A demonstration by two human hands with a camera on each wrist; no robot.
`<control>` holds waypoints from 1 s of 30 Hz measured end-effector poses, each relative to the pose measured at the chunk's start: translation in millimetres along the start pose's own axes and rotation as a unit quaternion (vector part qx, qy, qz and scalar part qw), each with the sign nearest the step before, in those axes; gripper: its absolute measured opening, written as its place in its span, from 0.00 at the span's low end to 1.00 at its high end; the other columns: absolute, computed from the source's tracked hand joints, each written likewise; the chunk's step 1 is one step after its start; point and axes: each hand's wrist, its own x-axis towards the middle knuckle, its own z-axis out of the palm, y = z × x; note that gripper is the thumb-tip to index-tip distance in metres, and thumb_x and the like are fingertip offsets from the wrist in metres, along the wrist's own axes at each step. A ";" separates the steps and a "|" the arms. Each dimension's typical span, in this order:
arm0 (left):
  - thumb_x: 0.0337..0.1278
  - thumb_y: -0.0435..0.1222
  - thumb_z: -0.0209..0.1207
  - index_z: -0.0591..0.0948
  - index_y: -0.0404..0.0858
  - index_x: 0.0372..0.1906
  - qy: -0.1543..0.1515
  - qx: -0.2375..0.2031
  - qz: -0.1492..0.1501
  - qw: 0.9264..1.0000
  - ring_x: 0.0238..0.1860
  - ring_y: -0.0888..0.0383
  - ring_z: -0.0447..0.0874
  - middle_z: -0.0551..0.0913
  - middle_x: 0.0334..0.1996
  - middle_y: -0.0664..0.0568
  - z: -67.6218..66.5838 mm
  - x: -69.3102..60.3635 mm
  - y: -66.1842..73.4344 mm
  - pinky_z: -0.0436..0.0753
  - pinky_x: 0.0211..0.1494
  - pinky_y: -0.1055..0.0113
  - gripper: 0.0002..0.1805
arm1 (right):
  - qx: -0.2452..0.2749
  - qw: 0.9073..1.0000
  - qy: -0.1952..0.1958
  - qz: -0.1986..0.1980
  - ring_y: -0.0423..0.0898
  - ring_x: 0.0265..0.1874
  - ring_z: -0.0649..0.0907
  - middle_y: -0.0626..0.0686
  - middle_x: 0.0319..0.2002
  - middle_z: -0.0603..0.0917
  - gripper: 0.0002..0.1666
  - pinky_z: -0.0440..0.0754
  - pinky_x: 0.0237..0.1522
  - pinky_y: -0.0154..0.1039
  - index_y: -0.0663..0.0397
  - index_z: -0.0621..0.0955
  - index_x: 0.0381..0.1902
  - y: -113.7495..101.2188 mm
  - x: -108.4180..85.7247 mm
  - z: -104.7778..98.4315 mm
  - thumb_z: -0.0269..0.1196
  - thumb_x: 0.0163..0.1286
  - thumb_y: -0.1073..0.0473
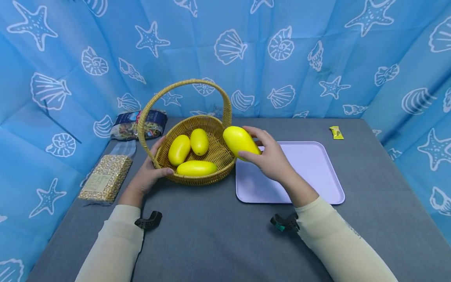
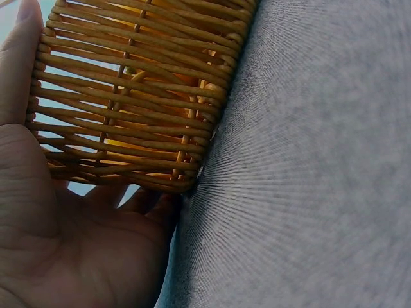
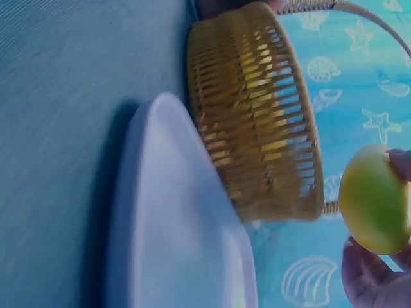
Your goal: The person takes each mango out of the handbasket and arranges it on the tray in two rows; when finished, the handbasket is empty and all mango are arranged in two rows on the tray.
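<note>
Holding one yellow fruit [image 1: 241, 141] between thumb and fingers, the right hand [image 1: 270, 156] is poised above the right rim of the wicker basket [image 1: 197, 180], while the left hand [image 1: 149, 172] grips that basket at its left side, thumb over the near rim. The step in hand looks like a transfer between the basket and the lilac tray [image 1: 311, 172] to its right, though which way the fruit is headed I cannot tell. Whichever it is, the next move seems to call for a firm pinch and clearance over the rim, with the basket kept steady on the surface [image 1: 211, 235]. The held fruit lies to the right of the left hand, well apart from it; three more fruits [image 1: 196, 168] rest inside the basket, nearer the left hand than the right.
</note>
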 end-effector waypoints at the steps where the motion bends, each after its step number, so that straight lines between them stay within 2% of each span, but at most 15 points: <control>1: 0.60 0.19 0.65 0.53 0.56 0.90 -0.001 -0.001 0.000 1.000 0.82 0.45 0.53 0.52 0.87 0.49 0.0 -0.3 -0.1 0.64 0.76 0.65 0.59 | -0.002 1.000 0.000 0.004 0.57 0.59 0.78 0.53 0.67 0.76 0.43 0.84 0.52 0.58 0.43 0.72 0.82 3.0 -2.1 -2.4 0.75 0.74 0.51; 7: 0.61 0.19 0.64 0.51 0.53 0.91 0.002 0.011 0.002 1.000 0.82 0.45 0.54 0.53 0.87 0.49 0.0 -0.5 0.6 0.57 0.81 0.51 0.59 | 0.004 0.999 0.011 0.045 0.60 0.62 0.78 0.57 0.73 0.74 0.43 0.82 0.55 0.60 0.43 0.69 0.84 25.5 -7.1 -15.2 0.72 0.77 0.52; 12: 0.62 0.19 0.63 0.51 0.54 0.91 0.000 0.014 -0.001 1.000 0.82 0.45 0.53 0.54 0.87 0.49 -0.3 -0.3 0.7 0.54 0.82 0.44 0.58 | 0.004 0.996 0.029 0.079 0.62 0.63 0.77 0.62 0.75 0.71 0.44 0.80 0.59 0.59 0.49 0.65 0.85 44.1 -6.2 -23.3 0.70 0.79 0.51; 17: 0.62 0.20 0.64 0.51 0.57 0.90 -0.001 0.019 -0.006 1.000 0.82 0.45 0.54 0.54 0.87 0.49 -0.4 0.0 0.4 0.55 0.81 0.44 0.58 | -0.014 0.992 0.036 0.123 0.64 0.63 0.75 0.64 0.75 0.71 0.45 0.78 0.61 0.59 0.51 0.64 0.86 57.1 -5.8 -29.8 0.69 0.79 0.51; 24: 0.62 0.20 0.64 0.50 0.53 0.91 0.000 0.019 -0.004 1.000 0.81 0.45 0.55 0.53 0.86 0.50 -0.6 -0.1 -0.4 0.64 0.77 0.59 0.58 | -0.052 0.984 0.026 0.166 0.66 0.67 0.73 0.67 0.75 0.71 0.45 0.75 0.66 0.62 0.55 0.64 0.85 69.6 -5.2 -35.4 0.68 0.79 0.51; 30: 0.62 0.20 0.63 0.52 0.58 0.90 0.002 0.020 -0.008 1.000 0.81 0.45 0.54 0.53 0.86 0.51 0.2 -0.4 1.0 0.58 0.80 0.48 0.58 | -0.098 0.980 0.023 0.170 0.67 0.69 0.73 0.70 0.73 0.72 0.44 0.73 0.69 0.64 0.62 0.64 0.84 73.1 -5.7 -37.6 0.66 0.80 0.48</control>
